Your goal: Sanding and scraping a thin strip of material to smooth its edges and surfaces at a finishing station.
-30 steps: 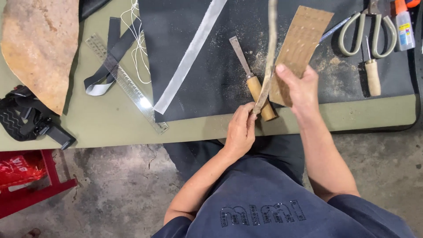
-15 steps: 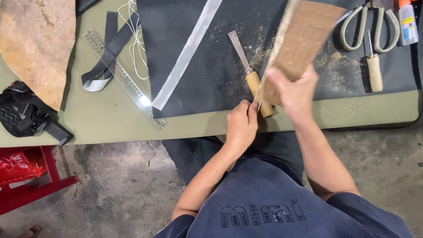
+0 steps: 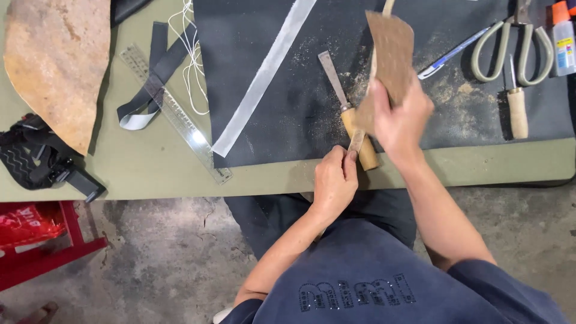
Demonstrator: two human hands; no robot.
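1. Sandpaper sheet (image 3: 391, 57), brown and curled, is gripped in the right hand (image 3: 401, 117), fingers closed round its lower part; the hand hides where the sheet ends.
2. Left hand (image 3: 333, 181) is closed in a pinch on the lower end of a thin wooden strip (image 3: 356, 141), just above the front edge of the bench (image 3: 150, 174).
3. Most of the strip is hidden behind the sandpaper; a short pale tip shows above the sheet at the top of the frame and is cut off there, so its full length cannot be told.
4. A chisel (image 3: 345, 108) with a wooden handle lies on the dark mat (image 3: 288, 120) just beside the hands; the handle's end is partly covered by the strip and the right hand.
5. Sawdust is scattered over the mat around the chisel.
6. Scissors (image 3: 511, 48) lie at the mat's upper right, their blades cut off by the top edge; an awl (image 3: 517, 108) with a wooden handle lies below them, and a blue pen (image 3: 447, 57) is to their left.
7. A small bottle (image 3: 564, 42) with an orange cap is clipped by the right edge.
8. A pale strap (image 3: 264, 78) crosses the mat diagonally; a clear ruler (image 3: 174, 114) lies left of it on the bench.
9. A tan leather piece (image 3: 57, 60) at far left is cut off by the frame.
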